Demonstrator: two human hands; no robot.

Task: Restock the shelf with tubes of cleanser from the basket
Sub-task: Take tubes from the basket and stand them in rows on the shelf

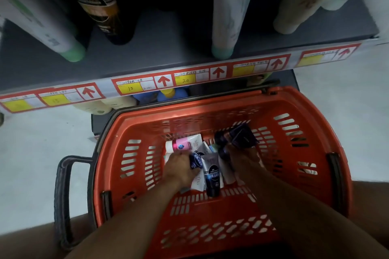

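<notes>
This is a shop aisle. A dark shelf (147, 48) stocked with upright tubes carries a strip of red-and-yellow price labels (168, 82) with arrows and handwritten numbers along its front edge. Below it on the pale floor (37, 143) stands an orange plastic shopping basket (284, 132) holding cosmetic tubes.

Basket (294, 153): orange moulded plastic, slotted walls, smooth with a dull sheen. Its handle (63, 195): dark plastic, matt, looks ribbed. Tubes in the basket: soft plastic; the pink-and-white tube (183, 144) is glossy, the grey-and-black tube (212, 172) satin with a printed label, the dark purple tubes (237, 135) shiny. Shelf deck (168, 44): dark grey, matt, smooth, likely painted metal. Shelf edge strip (189, 78): clear glossy plastic over paper price tags printed red and yellow. Shelf tubes: smooth plastic, green cap (73, 52) matt. Floor (31, 143): pale, smooth, faint sheen.
</notes>
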